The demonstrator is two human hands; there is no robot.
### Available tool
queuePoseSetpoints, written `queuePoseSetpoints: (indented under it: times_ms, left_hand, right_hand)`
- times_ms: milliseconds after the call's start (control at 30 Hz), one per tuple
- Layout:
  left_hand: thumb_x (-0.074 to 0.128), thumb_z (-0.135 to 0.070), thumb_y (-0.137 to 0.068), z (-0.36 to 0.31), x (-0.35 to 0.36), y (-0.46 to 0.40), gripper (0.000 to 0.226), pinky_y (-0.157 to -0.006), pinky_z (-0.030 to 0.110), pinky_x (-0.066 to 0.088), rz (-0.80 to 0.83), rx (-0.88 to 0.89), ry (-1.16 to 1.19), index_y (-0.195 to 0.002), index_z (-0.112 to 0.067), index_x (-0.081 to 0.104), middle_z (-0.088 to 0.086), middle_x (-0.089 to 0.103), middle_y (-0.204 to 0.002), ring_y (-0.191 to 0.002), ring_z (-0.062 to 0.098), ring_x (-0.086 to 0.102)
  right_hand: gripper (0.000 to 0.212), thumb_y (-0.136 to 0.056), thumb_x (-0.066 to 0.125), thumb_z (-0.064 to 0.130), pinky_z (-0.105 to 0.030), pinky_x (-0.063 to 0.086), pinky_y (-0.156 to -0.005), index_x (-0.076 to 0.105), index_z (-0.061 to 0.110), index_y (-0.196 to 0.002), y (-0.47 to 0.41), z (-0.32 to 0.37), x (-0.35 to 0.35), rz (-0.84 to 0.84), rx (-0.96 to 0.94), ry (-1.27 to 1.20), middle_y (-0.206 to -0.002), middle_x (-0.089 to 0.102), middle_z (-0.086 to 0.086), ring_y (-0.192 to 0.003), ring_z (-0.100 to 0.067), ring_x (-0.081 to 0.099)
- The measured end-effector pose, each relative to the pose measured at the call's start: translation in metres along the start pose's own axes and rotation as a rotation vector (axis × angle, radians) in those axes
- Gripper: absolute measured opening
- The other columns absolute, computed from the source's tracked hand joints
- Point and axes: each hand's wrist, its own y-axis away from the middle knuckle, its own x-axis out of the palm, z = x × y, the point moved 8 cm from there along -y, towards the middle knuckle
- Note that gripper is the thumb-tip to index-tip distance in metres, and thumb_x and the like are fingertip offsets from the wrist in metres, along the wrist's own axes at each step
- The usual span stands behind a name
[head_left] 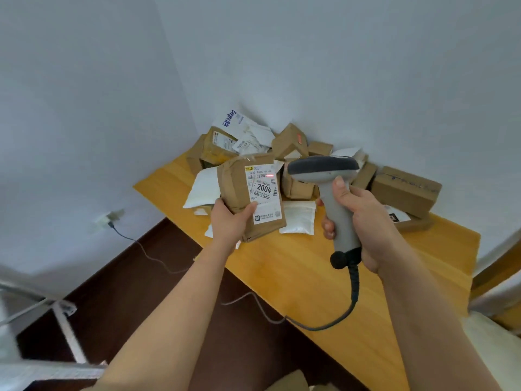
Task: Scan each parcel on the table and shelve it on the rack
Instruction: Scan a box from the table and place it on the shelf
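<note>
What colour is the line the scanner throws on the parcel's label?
Red, a short line across the label's barcode; head view.

The creased brown paper-wrapped parcel [248, 193] carries a smooth white printed paper label [263, 191]. The grey matt plastic handheld scanner [335, 198] has a darker head. The yellow wooden table [310, 277] shows smooth, grained boards.

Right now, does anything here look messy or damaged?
Yes. The parcels lie in a jumbled heap in the table corner, tilted against each other, and the brown parcel in the left hand looks creased and worn.
</note>
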Motion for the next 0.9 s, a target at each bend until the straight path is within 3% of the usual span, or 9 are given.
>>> queuePoseSetpoints:
  times_ms: [167,367,533,700,833,900]
  left_hand:
    - [0.083,-0.030,-0.078,0.015,-0.090,0.032,0.053,-0.081,0.032,0.053,-0.103,0.016,0.012,-0.118,-0.013,0.052,-0.001,0.062,-0.115,-0.101,0.017,0.061]
    - [0.084,-0.030,-0.077,0.082,-0.290,0.101,0.047,-0.086,0.035,0.056,-0.311,-0.049,0.095,-0.110,-0.019,0.052,-0.002,0.065,-0.111,-0.101,0.016,0.064]
    - [0.085,-0.033,-0.074,0.143,-0.471,0.186,0.065,-0.081,0.033,0.058,-0.557,-0.141,0.177,-0.125,-0.009,0.053,0.002,0.066,-0.116,-0.100,0.018,0.066]
    - [0.081,-0.033,-0.079,0.198,-0.605,0.281,0.059,-0.063,0.027,0.051,-0.787,-0.228,0.409,-0.121,-0.014,0.043,0.000,0.062,-0.113,-0.091,0.011,0.064]
    - [0.072,-0.041,-0.086,0.235,-0.681,0.337,0.054,-0.085,0.047,0.057,-0.850,-0.247,0.637,-0.125,-0.022,0.041,0.001,0.066,-0.115,-0.100,0.021,0.067]
    - [0.067,-0.043,-0.090,0.250,-0.710,0.357,0.051,-0.088,0.057,0.055,-0.872,-0.220,0.730,-0.128,-0.025,0.039,0.001,0.066,-0.116,-0.103,0.026,0.067]
  right_hand:
    - [0.038,-0.101,0.047,0.040,-0.026,0.043,-0.049,0.054,0.004,-0.109,0.032,-0.009,0.071,0.129,-0.010,0.007,-0.085,0.053,-0.008,-0.051,-0.013,0.049]
    - [0.047,-0.092,0.057,0.043,-0.027,0.041,-0.047,0.056,0.003,-0.116,0.105,-0.057,0.227,0.351,0.001,0.035,-0.091,0.056,-0.007,-0.050,-0.014,0.047]
    - [0.032,-0.094,0.063,0.041,-0.035,0.040,-0.057,0.064,0.011,-0.103,0.184,-0.103,0.368,0.558,-0.011,0.140,-0.064,0.057,-0.003,-0.050,-0.015,0.048]
    - [0.027,-0.088,0.072,0.023,-0.033,0.043,-0.057,0.065,0.010,-0.111,0.266,-0.147,0.488,0.749,0.056,0.152,-0.083,0.061,-0.015,-0.050,-0.013,0.048]
    - [0.025,-0.089,0.071,0.020,-0.029,0.045,-0.057,0.063,0.014,-0.111,0.323,-0.175,0.576,0.916,0.065,0.200,-0.076,0.060,-0.009,-0.051,-0.011,0.049]
    - [0.026,-0.088,0.073,0.021,-0.031,0.047,-0.059,0.060,0.018,-0.110,0.348,-0.189,0.617,0.976,0.060,0.230,-0.075,0.059,-0.008,-0.053,-0.011,0.050]
